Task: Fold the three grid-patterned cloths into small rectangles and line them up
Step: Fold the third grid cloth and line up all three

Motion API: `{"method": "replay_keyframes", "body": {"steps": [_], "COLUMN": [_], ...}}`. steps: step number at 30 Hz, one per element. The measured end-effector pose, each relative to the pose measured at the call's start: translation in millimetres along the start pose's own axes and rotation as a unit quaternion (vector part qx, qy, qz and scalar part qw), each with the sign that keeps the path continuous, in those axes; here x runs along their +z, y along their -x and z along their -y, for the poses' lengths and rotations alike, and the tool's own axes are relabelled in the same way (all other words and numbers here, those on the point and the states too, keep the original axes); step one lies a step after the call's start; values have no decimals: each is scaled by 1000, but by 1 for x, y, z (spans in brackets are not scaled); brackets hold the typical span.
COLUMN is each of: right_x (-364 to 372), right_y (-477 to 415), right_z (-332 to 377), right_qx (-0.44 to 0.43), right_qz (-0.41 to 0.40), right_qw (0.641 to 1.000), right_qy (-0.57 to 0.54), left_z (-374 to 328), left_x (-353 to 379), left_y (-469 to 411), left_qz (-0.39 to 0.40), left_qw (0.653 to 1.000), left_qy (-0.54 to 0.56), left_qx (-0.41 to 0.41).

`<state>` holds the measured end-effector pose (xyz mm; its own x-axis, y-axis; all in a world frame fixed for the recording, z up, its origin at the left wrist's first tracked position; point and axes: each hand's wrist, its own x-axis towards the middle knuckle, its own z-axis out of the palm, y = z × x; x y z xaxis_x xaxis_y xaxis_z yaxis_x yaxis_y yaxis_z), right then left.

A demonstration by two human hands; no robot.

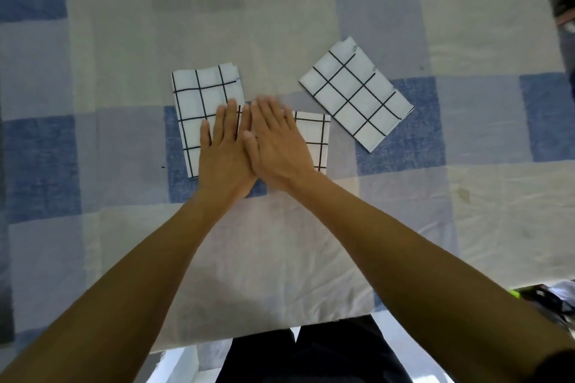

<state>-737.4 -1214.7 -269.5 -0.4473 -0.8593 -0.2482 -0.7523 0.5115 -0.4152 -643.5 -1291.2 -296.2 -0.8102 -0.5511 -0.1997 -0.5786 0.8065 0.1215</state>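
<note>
Three white cloths with black grid lines lie folded on the checked bedsheet. The left cloth [199, 102] is an upright rectangle. The middle cloth [315, 140] sits right beside it and is mostly hidden under my hands. The right cloth [354, 96] lies apart, turned at an angle. My left hand [222, 146] lies flat with straight fingers across the left cloth's right edge. My right hand [273, 140] presses flat on the middle cloth, its thumb side against my left hand.
The blue, grey and cream checked sheet [280, 242] covers the whole surface; its near edge drops off just in front of my dark trousers [311, 357]. Dark objects sit past the edge at top right [563, 0] and bottom right [547, 298].
</note>
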Motion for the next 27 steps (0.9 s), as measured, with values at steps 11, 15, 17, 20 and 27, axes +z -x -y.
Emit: {"method": "replay_keyframes", "body": {"steps": [11,15,17,20,27], "right_x": [-5,-8,-4,6,-3], "right_y": [39,27,17,9,49], "right_z": [-54,-20,0,5,-62], "right_qx": [67,82,38,26,92], "right_qz": [-11,-22,-9,10,-23], "right_qw": [996,996,999,999,995], "right_qy": [52,41,-3,-27,42], "left_z": [-1,-1,1,1,-1], "left_x": [-6,-6,-5,-6,-9], "left_y": [-1,-1,-1,0,-1], "left_qz": [6,15,26,30,24], "left_qw": [1000,1000,1000,999,999], "left_qy": [24,17,-5,-14,36], "left_qx": [0,0,4,9,-3]}}
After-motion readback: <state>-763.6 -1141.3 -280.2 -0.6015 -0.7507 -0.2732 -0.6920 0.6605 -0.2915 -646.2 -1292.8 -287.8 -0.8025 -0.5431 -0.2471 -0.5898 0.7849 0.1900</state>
